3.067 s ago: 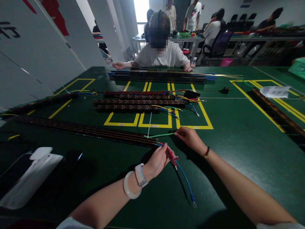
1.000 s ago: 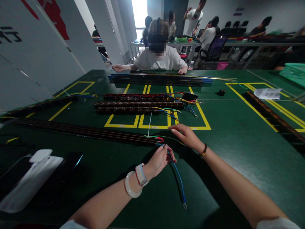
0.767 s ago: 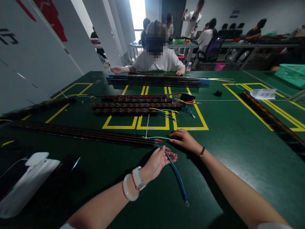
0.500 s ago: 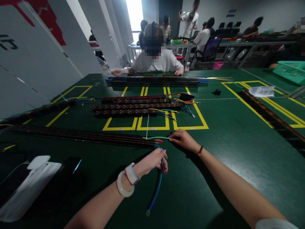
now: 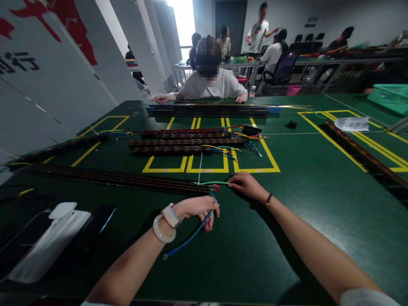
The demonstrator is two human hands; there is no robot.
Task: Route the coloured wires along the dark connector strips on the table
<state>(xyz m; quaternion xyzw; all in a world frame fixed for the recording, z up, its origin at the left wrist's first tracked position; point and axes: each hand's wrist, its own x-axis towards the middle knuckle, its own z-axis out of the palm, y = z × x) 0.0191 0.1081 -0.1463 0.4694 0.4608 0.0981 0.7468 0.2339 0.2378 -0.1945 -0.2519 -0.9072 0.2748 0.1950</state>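
Note:
A long dark strip with copper-coloured lines (image 5: 121, 180) lies across the table, its right end near my hands. From that end come a green wire (image 5: 213, 183), a short red wire (image 5: 217, 187) and a blue wire (image 5: 186, 243) with a ring terminal. My left hand (image 5: 196, 207) is bent at the wrist, with the blue wire held between thumb and fingers; the terminal points down and left. The fingertips of my right hand (image 5: 247, 185) pinch the free end of the green wire. A white cable tie (image 5: 200, 168) stands up from the strip's end.
More wired strips (image 5: 178, 146) lie beyond, over yellow tape outlines (image 5: 210, 171). Another strip (image 5: 350, 146) slants at the right, near a white paper (image 5: 352, 123) and a green basket (image 5: 389, 95). A phone (image 5: 100, 227) lies front left. A co-worker (image 5: 207, 85) sits opposite.
My left hand has turned and shifted slightly left, swinging the blue wire's terminal end left and up. My right hand still pinches the green wire. The camera view has shifted slightly.

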